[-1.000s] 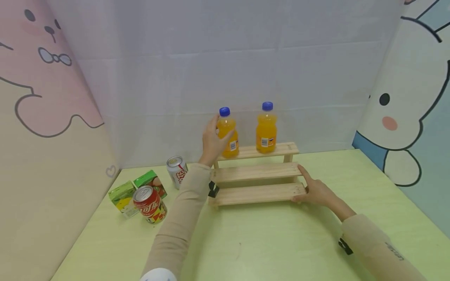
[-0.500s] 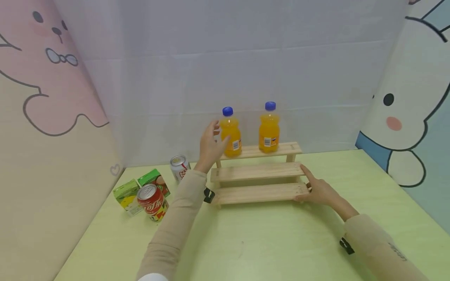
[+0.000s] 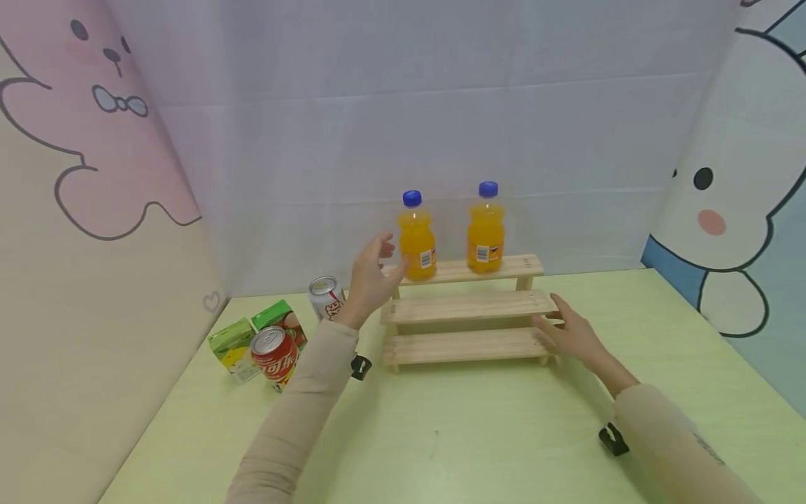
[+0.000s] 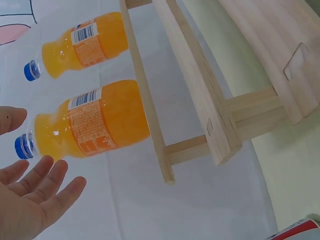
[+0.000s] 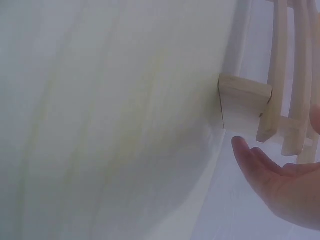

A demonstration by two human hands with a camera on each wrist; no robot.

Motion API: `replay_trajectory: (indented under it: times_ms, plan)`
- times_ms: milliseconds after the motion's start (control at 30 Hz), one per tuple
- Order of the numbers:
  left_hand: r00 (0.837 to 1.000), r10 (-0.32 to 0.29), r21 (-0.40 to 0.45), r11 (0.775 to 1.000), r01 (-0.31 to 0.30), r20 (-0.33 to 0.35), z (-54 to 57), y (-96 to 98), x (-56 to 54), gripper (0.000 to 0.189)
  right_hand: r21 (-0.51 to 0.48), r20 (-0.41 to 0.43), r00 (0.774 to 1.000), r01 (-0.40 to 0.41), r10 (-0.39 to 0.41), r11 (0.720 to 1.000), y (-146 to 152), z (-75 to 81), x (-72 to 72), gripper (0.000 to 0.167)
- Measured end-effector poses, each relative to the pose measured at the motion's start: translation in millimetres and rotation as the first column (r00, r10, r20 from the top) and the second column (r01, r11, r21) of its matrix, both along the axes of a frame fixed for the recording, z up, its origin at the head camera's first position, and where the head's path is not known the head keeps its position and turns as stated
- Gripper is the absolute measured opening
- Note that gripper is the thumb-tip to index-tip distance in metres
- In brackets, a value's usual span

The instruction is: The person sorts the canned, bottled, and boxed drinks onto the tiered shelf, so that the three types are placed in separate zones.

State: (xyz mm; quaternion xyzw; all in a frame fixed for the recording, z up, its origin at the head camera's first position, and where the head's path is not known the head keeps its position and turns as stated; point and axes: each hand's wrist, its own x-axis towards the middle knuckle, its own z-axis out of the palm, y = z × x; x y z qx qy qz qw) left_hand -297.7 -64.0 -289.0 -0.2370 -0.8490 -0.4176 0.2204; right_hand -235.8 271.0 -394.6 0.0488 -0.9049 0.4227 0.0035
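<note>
Two bottles of orange drink with blue caps stand upright on the top tier of a three-tier wooden rack [image 3: 466, 306]. Just left of and in front of the left bottle [image 3: 418, 241] is my left hand [image 3: 371, 280], fingers spread and holding nothing. In the left wrist view, a gap shows between the fingers [image 4: 55, 200] and that bottle's side. The right bottle [image 3: 485, 238] stands apart from both hands. My right hand [image 3: 571, 337] hovers at the rack's right end, fingers loose around its edge. From the right wrist view, its fingertip [image 5: 239, 144] looks slightly off the wood.
Left of the rack on the pale green table [image 3: 441, 434] stand a silver can [image 3: 325, 297], a red can [image 3: 274, 355], and two green juice boxes, one yellow-green [image 3: 234, 348] and one darker [image 3: 280, 320]. A white curtain [image 3: 315, 140] hangs behind; printed panels flank both sides.
My left hand has let go of the left bottle and drawn back down and left. My right hand has loosened from the rack's right end. The view has shifted slightly.
</note>
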Motion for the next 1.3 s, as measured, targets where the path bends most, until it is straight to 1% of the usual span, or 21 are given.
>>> replay_trajectory:
  times_ms: [67, 167, 267, 333, 433, 600, 700, 767, 867, 967, 1167, 1233, 1300]
  plan:
    - [1.0, -0.005, -0.013, 1.0, 0.005, -0.001, -2.8, -2.6, 3.2, 0.049, -0.048, 0.014, 1.0, 0.014, -0.013, 0.999, -1.4, 1.3, -1.3, 0.074]
    - [1.0, -0.013, -0.028, 1.0, 0.014, 0.026, -6.9, -6.7, 8.1, 0.051, -0.102, 0.022, 1.0, 0.019, -0.017, 0.995, -3.3, 1.5, -3.5, 0.071]
    - [0.999, -0.019, -0.048, 0.999, 0.021, 0.045, -11.2, -11.2, 13.6, 0.052, -0.129, 0.015, 1.0, 0.024, -0.022, 0.991, -5.3, 0.4, -5.0, 0.068]
    - [0.999, -0.019, -0.063, 0.998, 0.021, 0.039, -14.1, -14.6, 17.2, 0.052, -0.137, 0.011, 0.999, 0.034, -0.033, 0.99, -6.3, -0.7, -5.9, 0.067]
    - [1.0, -0.021, -0.079, 0.997, 0.023, 0.022, -18.0, -20.0, 22.3, 0.051, -0.133, -0.002, 0.999, 0.043, -0.044, 0.99, -7.4, -1.4, -6.0, 0.065]
    - [0.999, -0.045, -0.093, 0.995, 0.046, 0.003, -22.4, -28.9, 32.1, 0.051, -0.132, -0.008, 0.998, 0.057, -0.059, 0.99, -8.2, -1.0, -3.9, 0.065]
    - [0.998, -0.058, -0.101, 0.993, 0.058, 0.001, -24.5, -34.8, 37.8, 0.053, -0.116, -0.005, 0.996, 0.084, -0.085, 0.99, -7.9, -0.9, -3.3, 0.063]
    - [0.998, -0.063, -0.105, 0.993, 0.063, 0.0, -25.2, -38.6, 41.7, 0.053, -0.08, -0.018, 0.994, 0.107, -0.109, 0.991, -7.8, -0.8, -3.4, 0.062]
    - [0.998, -0.066, -0.114, 0.991, 0.066, -0.003, -26.6, -43.9, 46.5, 0.053, -0.053, -0.031, 0.991, 0.126, -0.128, 0.991, -7.4, -1.5, -3.8, 0.06]
    - [0.998, -0.07, -0.125, 0.99, 0.068, -0.007, -27.6, -48.3, 50.5, 0.053, -0.04, -0.042, 0.99, 0.13, -0.131, 0.991, -7.2, -2.1, -3.6, 0.059]
    - [0.994, -0.105, -0.128, 0.987, 0.101, -0.026, -26.9, -55.5, 59.2, 0.055, -0.04, -0.05, 0.991, 0.119, -0.121, 0.992, -6.4, -0.8, -3.6, 0.059]
    - [0.993, -0.107, -0.137, 0.985, 0.1, -0.043, -26.9, -58.5, 61.7, 0.054, -0.042, -0.046, 0.992, 0.116, -0.118, 0.992, -6.2, -0.1, -4.1, 0.059]
    - [0.993, -0.104, -0.145, 0.985, 0.097, -0.046, -26.1, -62.0, 64.8, 0.054, -0.033, -0.035, 0.992, 0.117, -0.118, 0.993, -6.3, 0.7, -4.5, 0.059]
